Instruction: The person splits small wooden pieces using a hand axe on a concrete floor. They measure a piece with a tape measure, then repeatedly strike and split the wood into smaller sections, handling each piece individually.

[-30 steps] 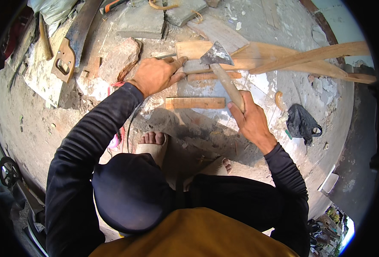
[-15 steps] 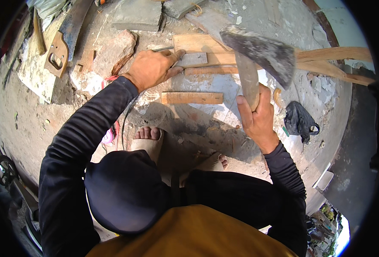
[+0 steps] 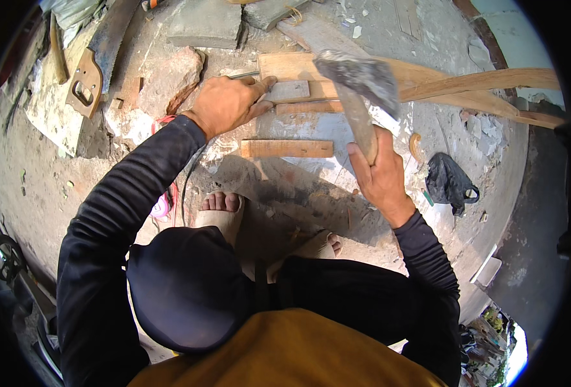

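Axe, mottled grey head in motion blur, surface illegible

From grey block: way in at 6 o'clock, over loose strip. Left hand bars 8 o'clock, rock beyond at 9. Axe blocks 3.

The wood-handled hatchet tilts, blurred; left of it lies a grey block.
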Available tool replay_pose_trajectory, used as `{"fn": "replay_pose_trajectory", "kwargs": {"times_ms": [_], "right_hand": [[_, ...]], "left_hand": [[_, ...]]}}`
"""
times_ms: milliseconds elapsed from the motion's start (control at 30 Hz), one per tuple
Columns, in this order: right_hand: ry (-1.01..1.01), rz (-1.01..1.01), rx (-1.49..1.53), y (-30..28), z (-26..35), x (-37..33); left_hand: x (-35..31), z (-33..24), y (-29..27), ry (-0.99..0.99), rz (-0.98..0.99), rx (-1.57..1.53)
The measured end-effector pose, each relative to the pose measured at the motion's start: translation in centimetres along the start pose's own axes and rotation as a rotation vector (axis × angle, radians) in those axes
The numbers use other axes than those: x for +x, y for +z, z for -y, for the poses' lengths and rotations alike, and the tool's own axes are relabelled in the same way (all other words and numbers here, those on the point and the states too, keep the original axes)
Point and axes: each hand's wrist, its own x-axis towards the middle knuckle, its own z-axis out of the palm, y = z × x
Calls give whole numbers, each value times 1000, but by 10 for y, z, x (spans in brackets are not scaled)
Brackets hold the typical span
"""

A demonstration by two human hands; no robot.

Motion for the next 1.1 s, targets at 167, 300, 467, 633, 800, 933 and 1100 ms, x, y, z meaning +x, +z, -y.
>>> {"fn": "replay_pose_trajectory", "kwargs": {"times_ms": [167,300,467,633,800,933,1100], "right_hand": [[210,230,-34,-6,-3,8],[9,-149,236,-16,-1,-11],[65,61,51,10,-8,1],[162,201,2,-2,-12,8],[-6,-356,299,-8,-9,-11],[116,37,86,19,-16,1],[152,182,68,3,-13,8]], "left_hand": [[-1,-2,-4,4,8,-24],[1,-1,-2,3,3,9],[2,0,-3,0,1,-20],[2,0,-4,2,36,-10],[1,1,2,15,-17,0],[1,0,-2,8,-1,-7],[2,-4,-9,8,23,6]]}}
